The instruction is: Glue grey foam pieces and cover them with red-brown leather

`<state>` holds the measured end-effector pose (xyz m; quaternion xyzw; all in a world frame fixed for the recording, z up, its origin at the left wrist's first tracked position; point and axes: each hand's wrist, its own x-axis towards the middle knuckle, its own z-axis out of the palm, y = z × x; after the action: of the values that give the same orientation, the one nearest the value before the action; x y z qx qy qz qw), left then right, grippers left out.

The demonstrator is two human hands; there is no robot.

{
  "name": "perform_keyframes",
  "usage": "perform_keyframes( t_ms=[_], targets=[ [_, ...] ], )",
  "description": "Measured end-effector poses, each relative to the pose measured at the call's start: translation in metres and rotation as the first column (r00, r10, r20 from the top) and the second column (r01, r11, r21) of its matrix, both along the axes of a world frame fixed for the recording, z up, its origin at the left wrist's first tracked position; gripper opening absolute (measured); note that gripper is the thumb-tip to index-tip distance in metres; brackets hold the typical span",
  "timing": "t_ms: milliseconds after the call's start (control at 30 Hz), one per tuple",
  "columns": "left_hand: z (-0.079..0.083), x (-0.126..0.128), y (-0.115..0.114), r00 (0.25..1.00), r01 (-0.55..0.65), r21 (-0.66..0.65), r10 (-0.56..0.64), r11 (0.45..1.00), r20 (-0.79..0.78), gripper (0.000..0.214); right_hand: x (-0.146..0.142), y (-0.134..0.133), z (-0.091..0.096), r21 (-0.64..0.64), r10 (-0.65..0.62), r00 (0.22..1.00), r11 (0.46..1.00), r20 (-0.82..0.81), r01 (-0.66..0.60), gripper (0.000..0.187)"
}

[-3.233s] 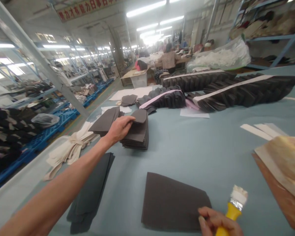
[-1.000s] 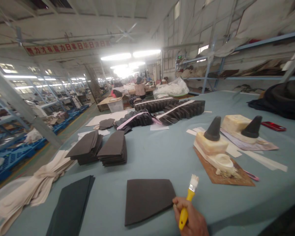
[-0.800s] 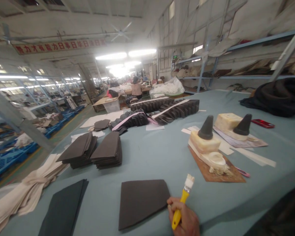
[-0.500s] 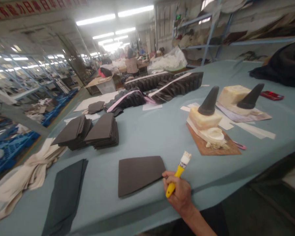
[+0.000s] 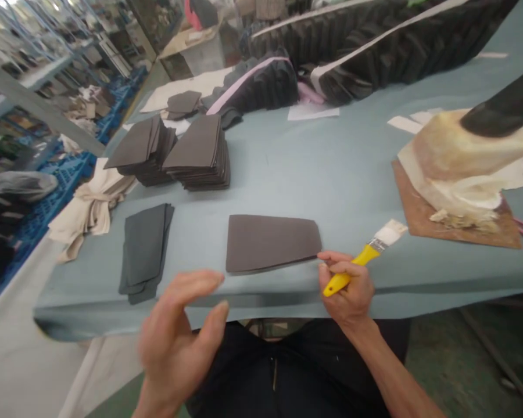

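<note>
My right hand (image 5: 347,285) is closed round the yellow handle of a small paintbrush (image 5: 366,255), its white bristles pointing up and right. Its fingertips touch the near right corner of a flat dark grey foam sheet (image 5: 271,242) lying at the table's front edge. My left hand (image 5: 178,337) hovers in front of the table edge, fingers spread and empty, a little blurred. It is nearest the foam sheet and touches nothing.
A darker pile of sheets (image 5: 144,251) lies left of the foam sheet. Two stacks of grey pieces (image 5: 199,154) sit further back, with beige cloth (image 5: 89,206) at the left edge. A yellowish glue block on a brown board (image 5: 457,168) stands right. Black pleated rows (image 5: 375,52) lie behind.
The view has tipped down toward the table's front edge and my lap. My left hand has come into view, open. The right hand keeps the brush beside the foam sheet.
</note>
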<state>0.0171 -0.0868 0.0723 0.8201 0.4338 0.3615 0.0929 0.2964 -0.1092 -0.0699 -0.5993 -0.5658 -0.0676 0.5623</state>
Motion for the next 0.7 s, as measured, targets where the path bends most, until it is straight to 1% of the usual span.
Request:
perform_keyframes(
  t_ms=[67,133,200,267,367,467,567,700],
  targets=[
    [-0.026,0.003,0.026,1.000,-0.003,-0.070,0.001,0.998,-0.023,0.016,0.003,0.001,0.007,-0.012,-0.042,0.999,0.999,0.010,0.042,0.023],
    [-0.050,0.004,0.048,0.997,0.048,-0.056,-0.052,0.997,-0.061,0.016,0.006,0.005,0.017,-0.038,-0.092,0.995,0.995,0.026,0.093,0.024],
    [-0.068,0.003,0.063,0.988,0.110,-0.048,-0.114,0.993,-0.102,0.017,0.007,0.013,0.026,-0.076,-0.133,0.990,0.988,0.056,0.137,0.024],
    [-0.081,0.003,0.070,0.980,0.152,-0.053,-0.157,0.987,-0.120,0.018,0.006,0.023,0.033,-0.125,-0.156,0.984,0.978,0.088,0.166,0.024],
    [-0.092,0.003,0.073,0.977,0.174,-0.067,-0.181,0.982,-0.114,0.019,0.003,0.037,0.035,-0.226,-0.140,0.986,0.961,0.094,0.158,0.024],
    [-0.097,0.005,0.072,0.980,0.166,-0.074,-0.172,0.983,-0.097,0.020,0.000,0.042,0.028,-0.310,-0.085,0.990,0.944,0.108,0.115,0.025],
    [-0.101,0.006,0.069,0.986,0.146,-0.068,-0.151,0.987,-0.077,0.019,0.000,0.040,0.018,-0.322,-0.033,0.984,0.943,0.177,0.090,0.022],
    [-0.104,0.008,0.067,0.990,0.127,-0.059,-0.130,0.990,-0.054,0.018,0.004,0.037,0.012,-0.291,-0.018,0.968,0.952,0.250,0.093,0.024]
  ],
)
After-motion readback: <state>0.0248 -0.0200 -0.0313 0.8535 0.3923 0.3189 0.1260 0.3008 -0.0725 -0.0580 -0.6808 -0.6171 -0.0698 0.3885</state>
